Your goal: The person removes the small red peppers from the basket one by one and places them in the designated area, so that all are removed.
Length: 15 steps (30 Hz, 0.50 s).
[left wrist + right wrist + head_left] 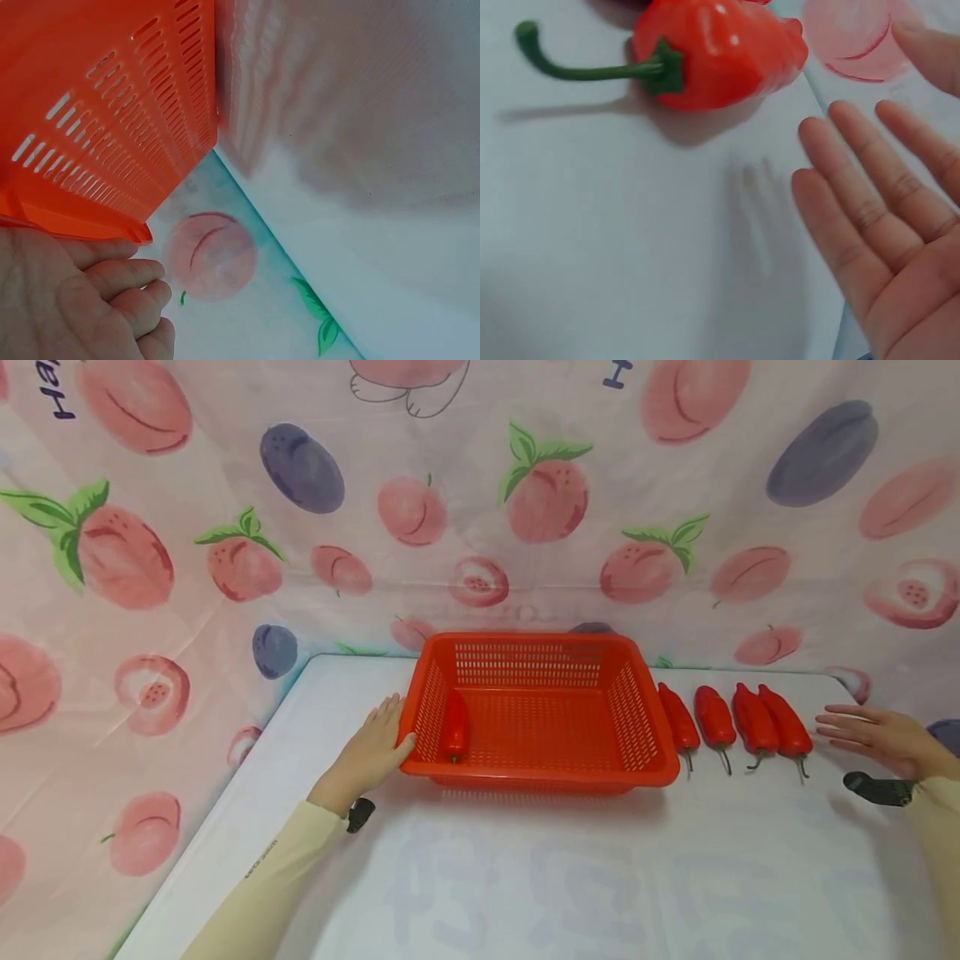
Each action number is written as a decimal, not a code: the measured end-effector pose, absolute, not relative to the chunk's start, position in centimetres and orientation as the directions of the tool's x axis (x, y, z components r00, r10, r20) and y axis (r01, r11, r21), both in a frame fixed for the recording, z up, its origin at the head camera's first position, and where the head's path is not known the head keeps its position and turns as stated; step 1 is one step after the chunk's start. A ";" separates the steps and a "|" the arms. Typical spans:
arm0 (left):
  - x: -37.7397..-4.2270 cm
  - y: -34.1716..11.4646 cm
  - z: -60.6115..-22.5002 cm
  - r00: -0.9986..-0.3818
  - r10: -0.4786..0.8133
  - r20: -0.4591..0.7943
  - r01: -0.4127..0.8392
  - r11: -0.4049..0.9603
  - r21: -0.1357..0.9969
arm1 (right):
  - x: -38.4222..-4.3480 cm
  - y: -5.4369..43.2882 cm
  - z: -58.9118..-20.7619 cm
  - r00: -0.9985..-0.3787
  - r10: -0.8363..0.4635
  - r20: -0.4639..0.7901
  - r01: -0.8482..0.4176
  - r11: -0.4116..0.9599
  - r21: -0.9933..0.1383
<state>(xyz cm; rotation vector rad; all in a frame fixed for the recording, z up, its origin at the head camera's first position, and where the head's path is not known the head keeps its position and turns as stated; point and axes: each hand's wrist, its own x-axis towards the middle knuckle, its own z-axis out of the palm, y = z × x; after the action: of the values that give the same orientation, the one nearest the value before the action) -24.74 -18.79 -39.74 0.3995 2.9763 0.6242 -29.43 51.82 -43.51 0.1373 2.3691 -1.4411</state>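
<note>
A red plastic basket [525, 774] with slotted walls stands on the white table. One red pepper [456, 727] lies inside it along the left wall. My left hand [375, 739] rests against the basket's left rim, fingers extended; the left wrist view shows the palm [67, 300] beside the basket's rim [90, 223]. Right of the basket several red peppers [716, 718] lie in a row, green stems toward me. My right hand [881, 739] hovers right of the row, fingers straight and holding nothing. In the right wrist view the nearest pepper [712, 52] is apart from the fingertips [814, 184].
A cloth printed with peaches and plums [480, 510] hangs behind the table and along its left side. The white tabletop [525, 877] stretches in front of the basket. Dark straps [877, 789] sit at both wrists.
</note>
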 end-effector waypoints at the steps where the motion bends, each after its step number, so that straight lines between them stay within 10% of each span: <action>1: -24.7 -18.8 -39.7 -0.963 0.267 -0.020 0.237 0.884 0.403 | -29.3 51.8 -43.7 -0.936 -0.086 -0.341 0.265 0.463 -0.846; 7: -24.7 -18.8 -39.7 -0.963 0.269 -0.019 0.239 0.885 0.399 | -28.0 51.0 -44.9 -0.973 0.017 -0.230 0.212 0.455 -0.865; 15: -24.7 -18.8 -39.7 -0.963 0.268 -0.018 0.239 0.886 0.397 | -26.2 49.0 -44.4 -0.998 -0.048 -0.044 0.043 0.011 -0.999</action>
<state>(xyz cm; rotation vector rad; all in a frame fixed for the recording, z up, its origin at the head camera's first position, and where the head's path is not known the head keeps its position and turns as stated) -24.68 -18.79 -39.72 0.4011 2.9801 0.6131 -26.25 48.99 -44.38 -0.0055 2.1858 -2.1650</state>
